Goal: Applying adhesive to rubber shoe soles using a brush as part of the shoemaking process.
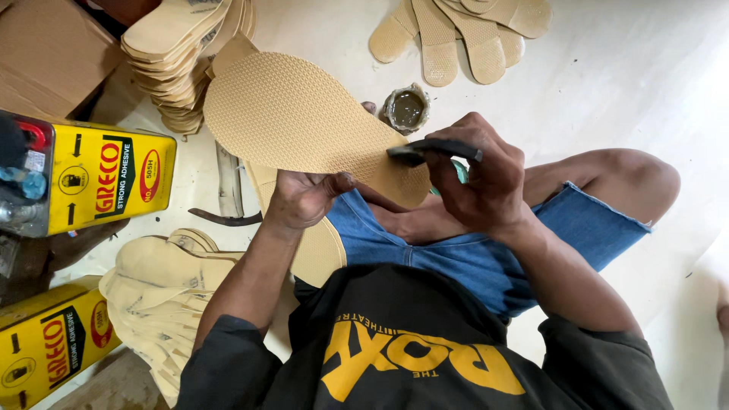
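My left hand grips a tan shoe sole from below, its textured face turned up and its toe pointing to the upper left. My right hand holds a dark brush with its tip pressed on the sole's near end. A small round pot of dark glue stands on the floor just beyond the brush. I sit with blue denim shorts and bare knees under the work.
Stacks of tan soles lie at the upper left and lower left, and several more are spread at the top. Two yellow adhesive tins stand at the left, next to a cardboard box.
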